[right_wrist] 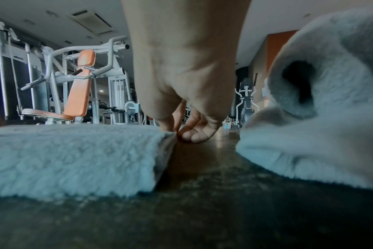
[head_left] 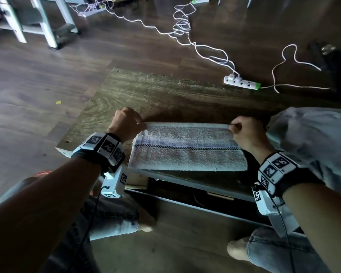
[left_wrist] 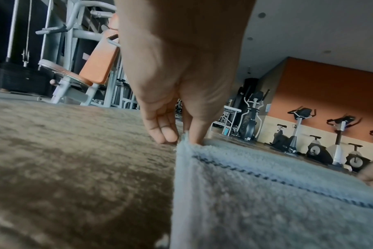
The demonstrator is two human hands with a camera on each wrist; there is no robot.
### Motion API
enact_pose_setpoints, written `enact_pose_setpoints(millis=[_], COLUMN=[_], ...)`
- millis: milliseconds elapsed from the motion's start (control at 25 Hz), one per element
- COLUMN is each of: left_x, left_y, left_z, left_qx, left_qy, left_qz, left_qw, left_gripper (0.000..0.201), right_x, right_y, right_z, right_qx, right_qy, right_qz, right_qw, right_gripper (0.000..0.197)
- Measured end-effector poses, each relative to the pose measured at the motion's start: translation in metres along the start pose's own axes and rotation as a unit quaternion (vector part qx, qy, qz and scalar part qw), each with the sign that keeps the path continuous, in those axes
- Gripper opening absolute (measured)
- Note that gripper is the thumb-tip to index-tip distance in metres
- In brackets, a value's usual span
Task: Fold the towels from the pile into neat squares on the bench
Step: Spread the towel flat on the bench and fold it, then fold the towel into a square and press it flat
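Note:
A pale towel (head_left: 187,152) with a dark checked stripe lies folded flat on the wooden bench (head_left: 146,91), near its front edge. My left hand (head_left: 126,123) pinches the towel's far left corner (left_wrist: 184,141) between thumb and fingers. My right hand (head_left: 244,131) pinches the far right corner (right_wrist: 170,134) the same way. Both hands sit low on the bench top. A rumpled pile of pale towels (head_left: 311,142) lies just right of my right hand, and it fills the right of the right wrist view (right_wrist: 322,107).
A white power strip (head_left: 241,82) and looping white cables (head_left: 185,30) lie on the floor beyond the bench. White frame legs (head_left: 47,26) stand at the far left. My knees (head_left: 110,219) are under the bench's front edge. Gym machines (left_wrist: 79,67) stand in the background.

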State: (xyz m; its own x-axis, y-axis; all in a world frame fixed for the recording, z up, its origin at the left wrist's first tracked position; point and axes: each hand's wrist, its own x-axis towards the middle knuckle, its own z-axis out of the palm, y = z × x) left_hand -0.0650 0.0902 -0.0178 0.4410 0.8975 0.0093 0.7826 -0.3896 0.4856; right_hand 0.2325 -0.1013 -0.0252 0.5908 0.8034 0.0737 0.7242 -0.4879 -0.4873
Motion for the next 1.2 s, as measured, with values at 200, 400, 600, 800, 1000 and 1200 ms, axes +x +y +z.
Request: enact_pose_setpoints(millis=[200,400,600,800,1000,1200], left_x=[-0.004,-0.02,-0.058,-0.113,-0.131,-0.121], left_y=[0.008,0.035,0.039,-0.003,-0.012,0.007], left_z=[-0.013,-0.06,-0.091,-0.047,-0.007,0.001], left_qx=[0.053,0.03,-0.08,-0.08,-0.126,-0.067], left_qy=[-0.041,0.064,0.233,0.067,0.044,0.032], left_qz=[0.023,0.069,0.171,0.122,-0.009,-0.123], left_qw=[0.997,0.995,0.954,0.987,0.991,0.99], left_gripper=[0.017,0.016,0.01,0.016,0.003,0.06], right_x=[-0.005,-0.009,-0.042,-0.099,-0.124,-0.108], right_y=[-0.01,-0.028,-0.033,0.007,0.019,0.014], right_z=[-0.02,-0.061,-0.083,-0.041,-0.006,-0.008], right_qx=[-0.021,0.042,0.146,0.111,0.072,0.023], right_qy=[-0.036,0.062,0.245,0.078,0.07,0.026], right_qz=[0.013,-0.017,-0.095,-0.061,0.03,0.109], right_qw=[0.999,0.997,0.954,0.989,0.994,0.993], right_gripper=[0.017,0.012,0.012,0.035,0.008,0.022])
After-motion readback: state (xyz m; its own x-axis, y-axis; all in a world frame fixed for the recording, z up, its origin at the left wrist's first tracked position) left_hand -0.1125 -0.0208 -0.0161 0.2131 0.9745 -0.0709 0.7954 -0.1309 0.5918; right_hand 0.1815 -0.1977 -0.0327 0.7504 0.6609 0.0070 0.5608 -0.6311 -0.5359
